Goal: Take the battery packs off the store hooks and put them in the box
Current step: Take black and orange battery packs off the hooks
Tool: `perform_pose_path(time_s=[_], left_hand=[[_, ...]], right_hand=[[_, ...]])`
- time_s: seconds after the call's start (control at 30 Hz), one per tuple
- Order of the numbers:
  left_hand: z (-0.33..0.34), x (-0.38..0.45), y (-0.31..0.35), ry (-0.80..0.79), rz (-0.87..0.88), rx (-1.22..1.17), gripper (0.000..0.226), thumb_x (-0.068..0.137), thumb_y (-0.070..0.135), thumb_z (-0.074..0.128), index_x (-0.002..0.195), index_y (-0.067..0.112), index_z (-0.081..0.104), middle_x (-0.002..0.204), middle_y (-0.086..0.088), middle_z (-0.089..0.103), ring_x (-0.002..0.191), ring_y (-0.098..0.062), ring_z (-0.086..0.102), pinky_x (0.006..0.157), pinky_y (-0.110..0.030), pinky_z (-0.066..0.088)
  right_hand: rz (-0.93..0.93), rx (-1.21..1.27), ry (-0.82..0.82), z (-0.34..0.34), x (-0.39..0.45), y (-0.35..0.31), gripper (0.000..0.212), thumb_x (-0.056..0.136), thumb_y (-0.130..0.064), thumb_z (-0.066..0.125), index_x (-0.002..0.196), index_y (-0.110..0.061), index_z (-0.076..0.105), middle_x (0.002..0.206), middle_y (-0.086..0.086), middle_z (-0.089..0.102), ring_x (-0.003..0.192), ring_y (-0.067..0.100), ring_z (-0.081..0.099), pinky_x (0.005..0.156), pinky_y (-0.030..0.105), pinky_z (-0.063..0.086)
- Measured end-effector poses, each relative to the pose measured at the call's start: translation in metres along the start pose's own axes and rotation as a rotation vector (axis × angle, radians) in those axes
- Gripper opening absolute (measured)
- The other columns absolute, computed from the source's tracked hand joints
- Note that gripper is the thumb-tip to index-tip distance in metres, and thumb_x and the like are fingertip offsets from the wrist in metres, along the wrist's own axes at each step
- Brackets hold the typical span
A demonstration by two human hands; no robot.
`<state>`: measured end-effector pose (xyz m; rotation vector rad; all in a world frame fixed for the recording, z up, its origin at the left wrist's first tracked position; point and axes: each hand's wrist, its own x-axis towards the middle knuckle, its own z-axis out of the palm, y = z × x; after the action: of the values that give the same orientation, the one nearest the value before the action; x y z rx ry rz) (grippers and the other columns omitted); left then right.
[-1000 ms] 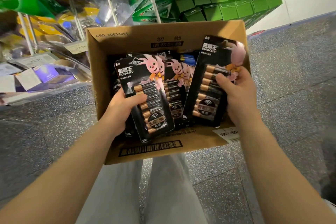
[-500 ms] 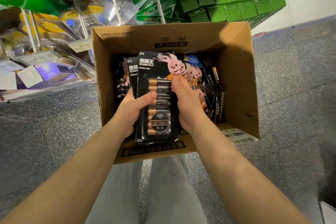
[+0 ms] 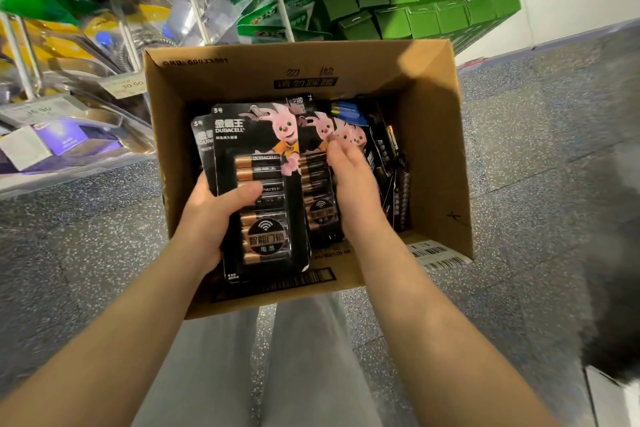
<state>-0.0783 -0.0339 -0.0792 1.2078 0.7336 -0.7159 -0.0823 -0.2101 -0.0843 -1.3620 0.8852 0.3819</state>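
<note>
An open cardboard box [image 3: 433, 135] stands on the floor in front of me, with several black battery packs inside it. My left hand [image 3: 211, 215] grips a stack of black battery packs [image 3: 263, 191] with a pink rabbit printed on them, thumb across the front, over the box's near left part. My right hand [image 3: 353, 184] lies with relaxed fingers against the packs standing in the box [image 3: 317, 191], just right of the stack. Further packs [image 3: 391, 163] lean edge-on along the box's right side.
A store rack [image 3: 69, 107] with hooks, price tags and bagged goods stands at the left. Green cartons [image 3: 426, 3] are stacked beyond the box by a white wall. Speckled grey floor [image 3: 540, 184] surrounds the box. My legs show below it.
My right hand set its pack down among the others in the box and now rests against them. My left hand keeps its stack, moved slightly right and upright.
</note>
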Motion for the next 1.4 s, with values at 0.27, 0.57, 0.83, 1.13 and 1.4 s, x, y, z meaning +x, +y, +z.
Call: perform_pose_path(time_s=[0.27, 0.57, 0.83, 1.13, 1.4], left_hand=[[-0.002, 0.002, -0.004, -0.001, -0.012, 0.046, 0.045, 0.074, 0.010, 0.072, 0.110, 0.032, 0.057, 0.110, -0.006, 0.071, 0.098, -0.028, 0.069, 0.076, -0.044, 0.055], [-0.003, 0.004, -0.003, 0.008, -0.006, 0.048, 0.034, 0.086, 0.006, 0.065, 0.110, 0.028, 0.058, 0.103, -0.004, 0.072, 0.092, -0.024, 0.071, 0.070, -0.038, 0.054], [0.004, 0.006, -0.004, 0.014, -0.012, -0.026, 0.039, 0.087, 0.021, 0.065, 0.125, 0.025, 0.054, 0.111, -0.006, 0.071, 0.101, -0.027, 0.070, 0.075, -0.041, 0.055], [0.000, 0.008, -0.004, -0.080, 0.003, -0.012, 0.057, 0.069, 0.030, 0.070, 0.124, 0.032, 0.053, 0.108, -0.002, 0.074, 0.095, -0.023, 0.073, 0.072, -0.039, 0.058], [0.002, 0.002, 0.012, -0.065, -0.042, 0.120, 0.040, 0.074, 0.020, 0.072, 0.108, 0.036, 0.056, 0.093, 0.003, 0.076, 0.076, -0.016, 0.075, 0.063, -0.033, 0.056]], right_hand=[[0.082, -0.527, 0.116, -0.023, 0.029, 0.029, 0.060, 0.080, -0.030, 0.077, 0.130, -0.018, 0.046, 0.112, -0.007, 0.052, 0.107, 0.015, 0.055, 0.090, 0.032, 0.049], [-0.032, -0.214, 0.050, -0.043, 0.014, 0.017, 0.015, 0.090, -0.014, 0.065, 0.100, -0.022, 0.058, 0.104, 0.006, 0.068, 0.098, 0.026, 0.068, 0.088, 0.045, 0.056], [-0.075, 0.047, -0.208, -0.037, -0.018, -0.025, 0.021, 0.089, -0.009, 0.062, 0.109, -0.014, 0.061, 0.102, 0.010, 0.071, 0.090, 0.028, 0.070, 0.081, 0.044, 0.058], [0.127, 0.210, -0.249, 0.026, -0.022, 0.016, 0.054, 0.092, -0.059, 0.047, 0.141, -0.037, 0.044, 0.137, 0.003, 0.056, 0.123, 0.024, 0.056, 0.103, 0.050, 0.045], [0.151, 0.368, -0.222, 0.026, -0.030, 0.019, 0.063, 0.091, -0.064, 0.034, 0.141, -0.027, 0.047, 0.137, 0.008, 0.057, 0.127, 0.025, 0.053, 0.109, 0.048, 0.039]])
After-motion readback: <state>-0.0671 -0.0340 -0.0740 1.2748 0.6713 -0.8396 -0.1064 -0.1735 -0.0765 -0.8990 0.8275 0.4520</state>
